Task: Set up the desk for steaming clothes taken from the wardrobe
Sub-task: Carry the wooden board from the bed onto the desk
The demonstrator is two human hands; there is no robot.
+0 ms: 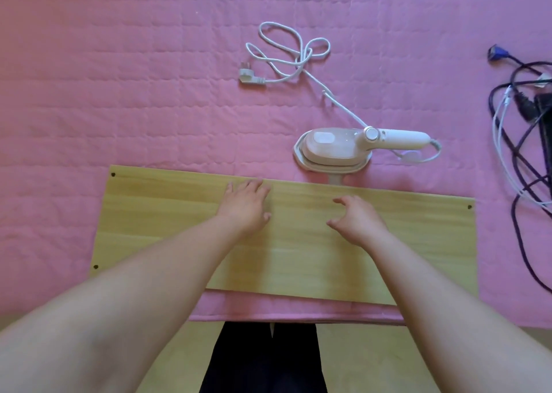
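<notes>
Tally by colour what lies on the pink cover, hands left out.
White: 1, the steamer with its cord and plug
Yellow wood: 1, the board
Dark: 1, the cable tangle at the right edge
Total: 3

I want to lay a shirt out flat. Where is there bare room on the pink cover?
The widest bare patch is the pink cover left of the white cord and beyond the wooden board. The right edge is crowded with dark cables; the steamer sits just beyond the board.
</notes>
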